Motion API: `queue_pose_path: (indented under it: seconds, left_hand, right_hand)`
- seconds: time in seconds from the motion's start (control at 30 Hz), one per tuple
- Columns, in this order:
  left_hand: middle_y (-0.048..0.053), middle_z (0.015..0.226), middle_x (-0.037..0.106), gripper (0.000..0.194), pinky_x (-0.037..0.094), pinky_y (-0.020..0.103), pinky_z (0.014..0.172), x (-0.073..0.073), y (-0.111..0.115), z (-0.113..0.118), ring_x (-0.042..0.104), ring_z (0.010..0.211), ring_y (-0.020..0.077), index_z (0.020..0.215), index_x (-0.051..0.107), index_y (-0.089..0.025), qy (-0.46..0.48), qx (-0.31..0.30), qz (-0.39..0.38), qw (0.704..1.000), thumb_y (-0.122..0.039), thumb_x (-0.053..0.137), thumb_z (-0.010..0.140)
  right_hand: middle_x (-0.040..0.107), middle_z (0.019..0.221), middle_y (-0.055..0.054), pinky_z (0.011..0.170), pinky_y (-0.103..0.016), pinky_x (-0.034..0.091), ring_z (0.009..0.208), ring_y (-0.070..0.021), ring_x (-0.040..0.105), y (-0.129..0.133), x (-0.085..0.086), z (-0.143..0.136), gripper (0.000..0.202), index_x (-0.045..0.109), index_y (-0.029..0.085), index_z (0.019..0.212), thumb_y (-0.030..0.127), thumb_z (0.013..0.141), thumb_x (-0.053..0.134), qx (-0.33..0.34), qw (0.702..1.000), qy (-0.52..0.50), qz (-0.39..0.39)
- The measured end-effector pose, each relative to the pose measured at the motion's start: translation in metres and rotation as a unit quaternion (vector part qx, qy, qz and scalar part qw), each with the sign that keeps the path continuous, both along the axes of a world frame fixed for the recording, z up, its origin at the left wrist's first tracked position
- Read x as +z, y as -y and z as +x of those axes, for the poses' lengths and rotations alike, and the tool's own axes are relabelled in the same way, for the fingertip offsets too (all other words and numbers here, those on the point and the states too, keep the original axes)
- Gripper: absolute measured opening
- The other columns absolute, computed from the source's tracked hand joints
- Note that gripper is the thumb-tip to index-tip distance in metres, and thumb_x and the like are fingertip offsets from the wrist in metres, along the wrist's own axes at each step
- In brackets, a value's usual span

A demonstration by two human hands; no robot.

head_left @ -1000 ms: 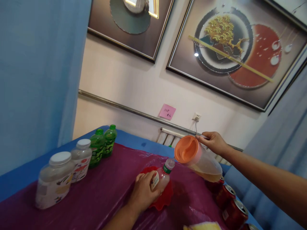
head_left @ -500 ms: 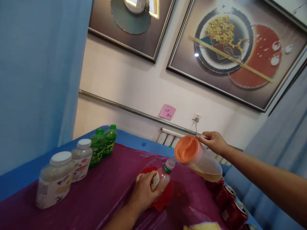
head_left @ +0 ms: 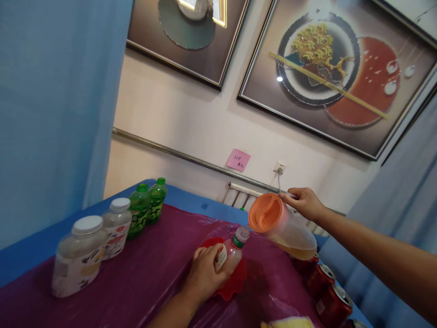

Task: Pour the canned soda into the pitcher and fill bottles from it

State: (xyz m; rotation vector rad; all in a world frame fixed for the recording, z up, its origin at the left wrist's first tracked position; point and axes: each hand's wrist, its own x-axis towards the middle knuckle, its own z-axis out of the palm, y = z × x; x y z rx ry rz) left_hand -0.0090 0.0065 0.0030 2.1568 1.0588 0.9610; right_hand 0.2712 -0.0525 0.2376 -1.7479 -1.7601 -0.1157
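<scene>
My left hand [head_left: 206, 273] is closed around a clear plastic bottle [head_left: 232, 257] with a green neck band and a white label. The bottle leans slightly to the right over a red scalloped dish [head_left: 235, 284], partly hidden behind hand and bottle. My right hand [head_left: 305, 202] grips the handle of a clear pitcher [head_left: 297, 232] with an orange lid [head_left: 266, 212]. Tilted far over to the left, the pitcher has its lid edge at the bottle's open mouth. Yellowish liquid lies along its lower side.
Two white-capped jars [head_left: 80, 257] and two green bottles [head_left: 138, 212] stand on the left of the purple sheet [head_left: 146, 273]. Several red cans [head_left: 334, 305] line the right edge. A yellow cloth-like item [head_left: 288, 322] lies at the front. Behind are a wall rail [head_left: 191, 158] and blue curtains [head_left: 54, 100].
</scene>
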Motion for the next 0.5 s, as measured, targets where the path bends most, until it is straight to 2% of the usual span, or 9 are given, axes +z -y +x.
queue_pose_path:
  seconds: [0.3,0.5]
  left_hand:
    - [0.002,0.104,0.076,0.038,0.039,0.040,0.101,0.0041,0.0028,-0.0010,0.064,0.100,0.0263,0.103,0.067,-0.027,0.002,0.002,-0.003,1.000,-0.036,0.077,0.068]
    - [0.003,0.105,0.077,0.042,0.040,0.040,0.100,0.0027,0.0021,-0.0008,0.065,0.101,0.0270,0.110,0.067,-0.027,0.005,-0.003,0.004,1.000,-0.037,0.076,0.070]
  right_hand:
    - [0.023,0.054,0.005,0.047,-0.027,0.019,0.051,-0.0096,0.024,-0.0004,0.0003,0.0003,0.066,0.030,0.024,0.052,0.078,0.077,0.059,-0.008,1.000,0.009,0.009]
    - [0.023,0.054,0.006,0.047,-0.027,0.017,0.051,-0.0097,0.023,0.0004,0.0007,-0.0017,0.065,0.029,0.025,0.052,0.079,0.077,0.057,-0.003,1.000,0.006,0.011]
